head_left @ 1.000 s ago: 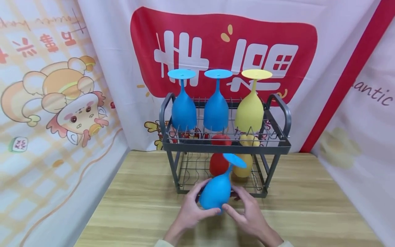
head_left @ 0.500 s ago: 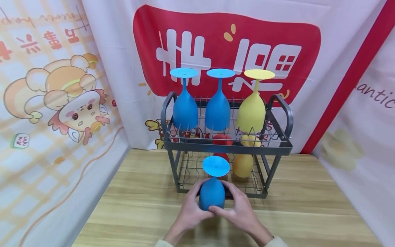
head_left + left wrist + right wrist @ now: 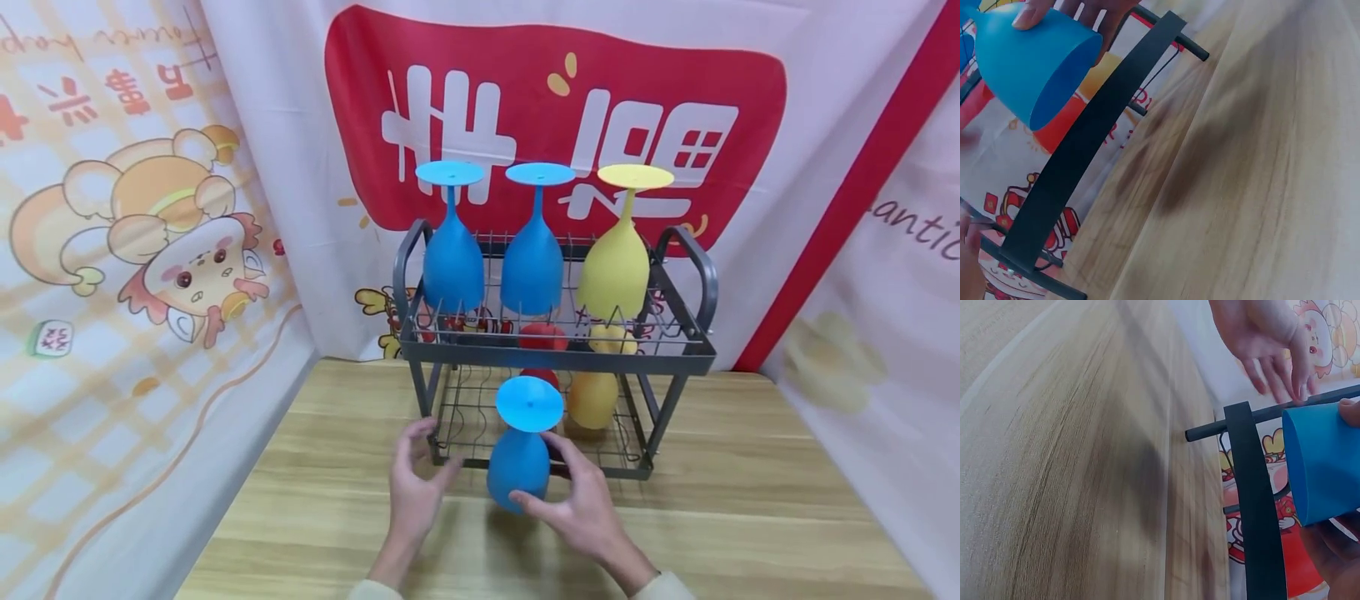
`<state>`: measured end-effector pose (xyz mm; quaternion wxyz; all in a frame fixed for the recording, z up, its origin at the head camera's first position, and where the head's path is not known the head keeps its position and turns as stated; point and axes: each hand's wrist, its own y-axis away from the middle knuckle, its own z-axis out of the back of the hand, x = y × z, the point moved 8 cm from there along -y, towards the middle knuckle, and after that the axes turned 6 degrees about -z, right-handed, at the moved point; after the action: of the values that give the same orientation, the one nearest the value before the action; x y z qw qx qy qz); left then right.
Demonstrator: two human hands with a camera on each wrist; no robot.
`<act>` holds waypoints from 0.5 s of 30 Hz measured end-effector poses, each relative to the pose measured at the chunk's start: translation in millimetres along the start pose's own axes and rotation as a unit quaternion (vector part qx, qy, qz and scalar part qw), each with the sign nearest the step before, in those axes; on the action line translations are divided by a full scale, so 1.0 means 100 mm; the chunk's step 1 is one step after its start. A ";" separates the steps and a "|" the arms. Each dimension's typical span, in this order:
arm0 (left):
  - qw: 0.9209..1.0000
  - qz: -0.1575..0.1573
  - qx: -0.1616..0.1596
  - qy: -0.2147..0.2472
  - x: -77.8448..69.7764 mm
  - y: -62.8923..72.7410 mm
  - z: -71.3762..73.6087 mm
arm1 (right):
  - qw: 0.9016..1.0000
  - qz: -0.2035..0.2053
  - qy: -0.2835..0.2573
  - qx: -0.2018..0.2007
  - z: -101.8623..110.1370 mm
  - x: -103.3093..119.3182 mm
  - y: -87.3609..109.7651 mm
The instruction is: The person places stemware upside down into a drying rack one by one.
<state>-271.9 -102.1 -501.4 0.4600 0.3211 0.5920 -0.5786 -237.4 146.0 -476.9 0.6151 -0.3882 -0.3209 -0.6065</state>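
My right hand grips the bowl of a blue goblet, held upside down in front of the rack's lower tier, its round foot facing up. The thumb lies on the near side, with the other fingers behind the bowl. In the right wrist view the goblet's open rim faces the wooden table. My left hand is apart from the goblet, to its left, with fingers spread and nothing in them; it is near the rack's front left post. A dark two-tier wire rack stands on the table.
Two blue goblets and a yellow goblet stand upside down on the top tier. A red goblet and another yellow goblet are on the lower tier, partly hidden. Printed cloth hangs behind and beside the wooden table.
The blue goblet has gone from tilted to nearly upright, foot up. Both hands held it before; my left hand has let go and moved left.
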 end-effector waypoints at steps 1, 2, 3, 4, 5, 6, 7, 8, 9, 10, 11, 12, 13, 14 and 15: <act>0.999 0.024 -0.032 0.002 0.06 -0.03 0.06 | 1.000 -0.001 0.000 0.002 -0.01 0.00 0.00; 0.997 0.054 -0.052 0.004 0.14 -0.04 0.10 | 1.000 0.000 -0.001 0.005 -0.02 0.01 -0.01; 0.995 0.082 -0.058 0.007 0.20 -0.06 0.12 | 1.000 0.002 -0.002 0.007 -0.04 0.01 -0.02; 0.993 0.106 -0.053 0.012 0.27 -0.08 0.12 | 1.000 0.004 -0.003 0.009 -0.05 0.02 -0.02; 0.991 0.127 -0.041 0.017 0.33 -0.09 0.11 | 1.000 0.008 -0.004 0.010 -0.07 0.04 -0.03; 0.989 0.147 -0.021 0.019 0.38 -0.10 0.08 | 1.000 0.013 -0.004 0.011 -0.09 0.05 -0.04; 0.987 0.162 -0.002 0.019 0.43 -0.11 0.06 | 1.000 0.018 -0.008 0.012 -0.11 0.07 -0.05; 0.985 0.173 0.016 0.020 0.47 -0.11 0.04 | 1.000 0.022 -0.010 0.012 -0.13 0.08 -0.06; 0.983 0.180 0.028 0.023 0.49 -0.12 0.02 | 1.000 0.025 -0.011 0.012 -0.15 0.10 -0.07; 0.982 0.185 0.036 0.025 0.52 -0.12 0.01 | 1.000 0.026 -0.011 0.012 -0.17 0.11 -0.08; 0.981 0.187 0.043 0.027 0.53 -0.13 0.00 | 1.000 0.027 -0.010 0.012 -0.19 0.11 -0.10; 0.980 0.189 0.048 0.029 0.55 -0.13 -0.01 | 1.000 0.027 -0.009 0.011 -0.20 0.12 -0.12; 0.980 0.189 0.051 0.031 0.56 -0.13 -0.01 | 1.000 0.027 -0.009 0.009 -0.22 0.12 -0.15; 0.980 0.188 0.053 0.035 0.56 -0.14 -0.02 | 1.000 0.026 -0.010 0.006 -0.23 0.13 -0.17; 0.980 0.189 0.053 0.038 0.56 -0.14 -0.03 | 1.000 0.025 -0.013 0.005 -0.25 0.13 -0.20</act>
<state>-306.0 -109.6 -547.6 0.5202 0.4731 0.5064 -0.4992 -258.6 118.8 -476.4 0.6279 -0.4013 -0.3219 -0.5840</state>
